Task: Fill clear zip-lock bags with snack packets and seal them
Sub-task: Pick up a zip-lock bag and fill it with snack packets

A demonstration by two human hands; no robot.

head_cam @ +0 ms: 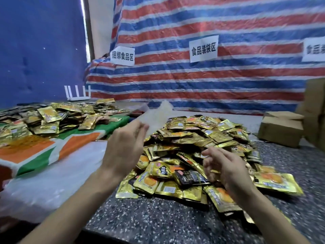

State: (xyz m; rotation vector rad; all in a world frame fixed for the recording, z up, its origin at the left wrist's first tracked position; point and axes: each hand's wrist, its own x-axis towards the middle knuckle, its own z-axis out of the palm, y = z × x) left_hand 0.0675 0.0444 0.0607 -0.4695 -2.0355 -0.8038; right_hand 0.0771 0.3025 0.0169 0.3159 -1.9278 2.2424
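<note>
Holding up a clear zip-lock bag (156, 111), the left hand (126, 143) is pinching its lower edge between thumb and fingertips. The bag is showing as a blurred, translucent, whitish sheet rising above the hand, over the far left edge of the heap, and its zip strip cannot be made out. The right hand (225, 166) is hovering low over the near side of the snack packets (202, 138), its fingers loosely curled and spread; whether they are gripping a packet cannot be told. The packets are lying in a large loose heap on the speckled grey table (158, 217): small flat pouches of shiny gold foil, many printed with an orange-yellow picture, a few with black panels. A second pile (52, 117) of similar packets is lying to the left on a green, orange and white sheet (35, 152). A cardboard box (281, 131) is sitting at the right, and a striped tarp (211, 23) with paper signs (203, 48) is hanging behind.
</note>
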